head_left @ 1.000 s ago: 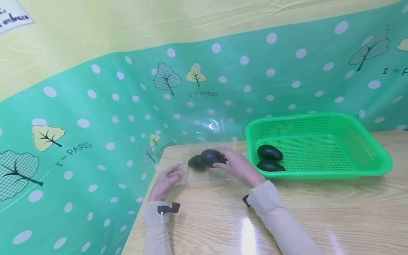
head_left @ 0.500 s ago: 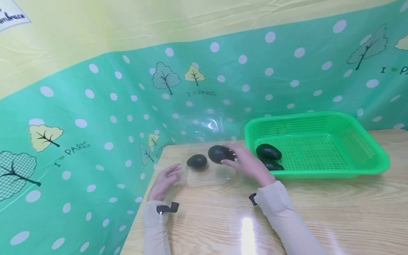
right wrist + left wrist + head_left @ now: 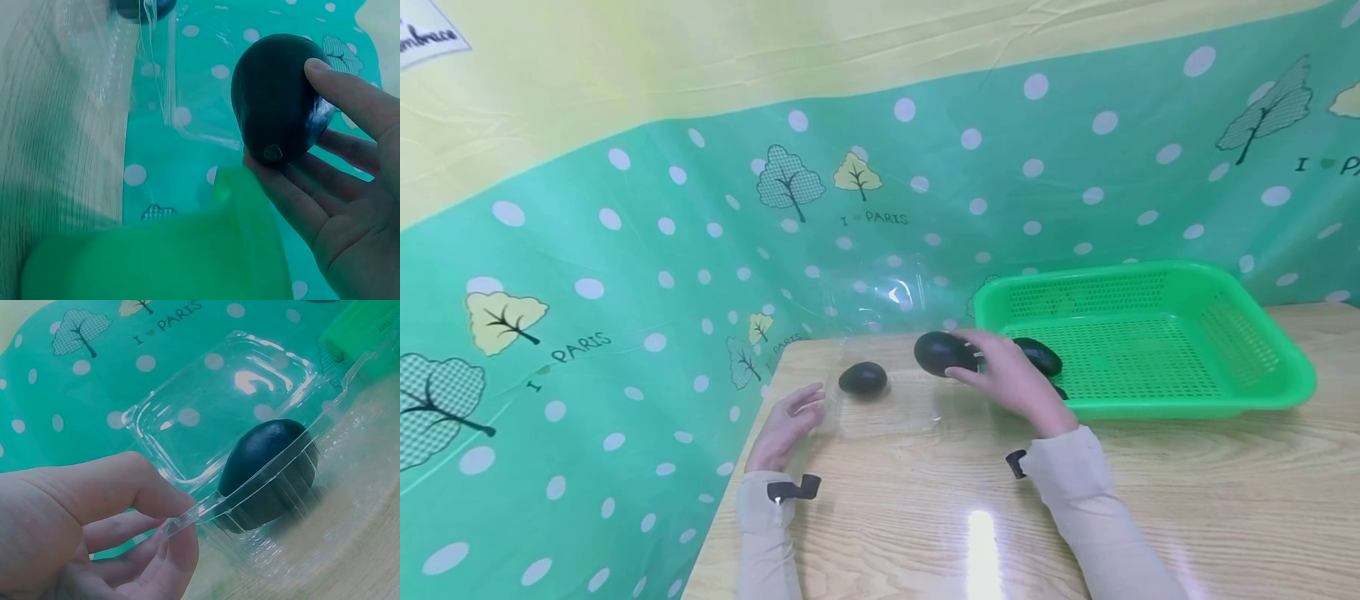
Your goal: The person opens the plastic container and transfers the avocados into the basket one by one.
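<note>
My right hand (image 3: 1011, 379) grips a dark avocado (image 3: 943, 354) in the air, between the clear plastic clamshell box (image 3: 910, 412) and the green basket (image 3: 1150, 409). The right wrist view shows the avocado's stem scar, with the thumb on one side and fingers beneath. A second avocado (image 3: 269, 462) lies inside the box, whose lid (image 3: 206, 394) stands raised at the back. With thumb and finger, my left hand (image 3: 125, 519) pinches the box's near rim. Two more avocados are in the basket's left end; the upper one (image 3: 1041, 358) shows partly, the other is mostly behind my right hand.
Box and basket stand side by side on a wooden table (image 3: 910, 517). A green polka-dot sheet (image 3: 700, 250) hangs behind and to the left. The basket's near-left wall (image 3: 162, 262) rises just below the held avocado in the right wrist view.
My right hand has lifted the avocado away from the one in the box and carried it rightward toward the basket. The left hand stays in place at the box.
</note>
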`<state>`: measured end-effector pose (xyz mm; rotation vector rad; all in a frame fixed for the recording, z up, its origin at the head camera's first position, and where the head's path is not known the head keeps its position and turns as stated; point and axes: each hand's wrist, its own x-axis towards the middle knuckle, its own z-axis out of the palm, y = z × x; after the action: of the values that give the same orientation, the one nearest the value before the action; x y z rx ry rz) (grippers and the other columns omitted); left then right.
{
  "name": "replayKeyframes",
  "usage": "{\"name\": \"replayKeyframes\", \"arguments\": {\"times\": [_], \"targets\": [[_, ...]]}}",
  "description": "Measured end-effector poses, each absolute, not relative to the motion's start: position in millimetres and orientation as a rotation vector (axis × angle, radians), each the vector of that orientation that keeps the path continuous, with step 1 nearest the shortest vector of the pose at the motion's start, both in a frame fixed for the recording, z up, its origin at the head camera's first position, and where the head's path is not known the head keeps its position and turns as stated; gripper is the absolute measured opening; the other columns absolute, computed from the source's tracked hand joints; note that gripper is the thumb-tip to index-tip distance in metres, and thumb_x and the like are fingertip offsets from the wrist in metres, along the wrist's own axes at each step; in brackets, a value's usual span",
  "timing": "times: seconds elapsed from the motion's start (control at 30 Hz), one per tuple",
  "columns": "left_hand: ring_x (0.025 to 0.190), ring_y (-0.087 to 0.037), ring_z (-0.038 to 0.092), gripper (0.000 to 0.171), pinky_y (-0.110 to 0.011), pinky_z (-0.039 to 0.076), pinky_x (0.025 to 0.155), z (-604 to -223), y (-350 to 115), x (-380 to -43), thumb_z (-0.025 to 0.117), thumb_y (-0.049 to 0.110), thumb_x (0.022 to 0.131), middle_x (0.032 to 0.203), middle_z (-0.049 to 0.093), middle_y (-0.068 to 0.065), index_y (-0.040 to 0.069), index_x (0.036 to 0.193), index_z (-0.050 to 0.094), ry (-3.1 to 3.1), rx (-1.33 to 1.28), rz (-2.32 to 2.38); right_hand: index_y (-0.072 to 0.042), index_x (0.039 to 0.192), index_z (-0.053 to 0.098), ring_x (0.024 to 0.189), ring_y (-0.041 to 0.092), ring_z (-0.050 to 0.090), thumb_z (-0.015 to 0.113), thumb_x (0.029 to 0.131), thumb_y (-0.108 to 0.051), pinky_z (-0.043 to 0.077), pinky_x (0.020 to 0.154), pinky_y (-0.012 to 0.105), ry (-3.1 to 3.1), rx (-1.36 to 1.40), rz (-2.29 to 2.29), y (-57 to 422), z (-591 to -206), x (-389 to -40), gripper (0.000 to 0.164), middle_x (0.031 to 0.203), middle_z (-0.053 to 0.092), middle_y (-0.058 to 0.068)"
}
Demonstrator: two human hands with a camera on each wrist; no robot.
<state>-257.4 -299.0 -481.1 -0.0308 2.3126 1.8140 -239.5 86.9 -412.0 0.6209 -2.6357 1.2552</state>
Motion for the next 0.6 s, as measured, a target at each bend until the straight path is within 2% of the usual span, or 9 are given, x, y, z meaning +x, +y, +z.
{"name": "replayKeyframes", "arguments": {"times": [0.07, 0.27, 0.4, 0.6], "targets": [[0.136, -0.034, 0.046, 0.056, -0.05, 0.033, 0.115, -480.6, -299.0, -257.4, 0.062, 0.009, 0.095, 0.149, 0.046, -0.017, 0.007, 0.148, 0.044, 2.305, -0.04, 1.823, -0.007, 0.143, 0.051, 0.123, 0.035, 0.059, 0.075, 0.089, -0.025, 0.05, 0.1, 0.05, -2.637, 0.614, 1.245, 91.3, -412.1, -239.7, 0.062, 0.147, 0.052, 0.011], [0.136, -0.034, 0.046, 0.056, -0.05, 0.033, 0.115, -479.7, -299.3, -257.2, 0.063, 0.01, 0.094, 0.149, 0.046, -0.017, 0.01, 0.147, 0.045, 2.309, -0.034, 1.807, -0.006, 0.141, 0.053, 0.117, 0.035, 0.062, 0.075, 0.089, -0.026, 0.056, 0.091, 0.048, -2.626, 0.55, 1.247, 105.4, -413.3, -239.9, 0.06, 0.139, 0.058, 0.017], [0.135, -0.034, 0.046, 0.057, -0.051, 0.033, 0.115, -479.8, -298.8, -257.1, 0.063, 0.011, 0.094, 0.15, 0.045, -0.016, 0.011, 0.148, 0.045, 2.317, -0.038, 1.793, -0.003, 0.14, 0.053, 0.119, 0.036, 0.061, 0.075, 0.089, -0.025, 0.053, 0.095, 0.052, -2.623, 0.515, 1.253, 115.3, -415.0, -240.7, 0.059, 0.137, 0.059, 0.019], [0.137, -0.035, 0.044, 0.058, -0.052, 0.031, 0.115, -480.7, -298.8, -257.3, 0.062, 0.008, 0.094, 0.152, 0.044, -0.017, 0.011, 0.149, 0.043, 2.311, -0.033, 1.798, -0.001, 0.141, 0.051, 0.13, 0.04, 0.051, 0.074, 0.09, -0.024, 0.045, 0.103, 0.057, -2.628, 0.466, 1.242, 130.8, -418.3, -241.7, 0.061, 0.141, 0.054, 0.022]]}}
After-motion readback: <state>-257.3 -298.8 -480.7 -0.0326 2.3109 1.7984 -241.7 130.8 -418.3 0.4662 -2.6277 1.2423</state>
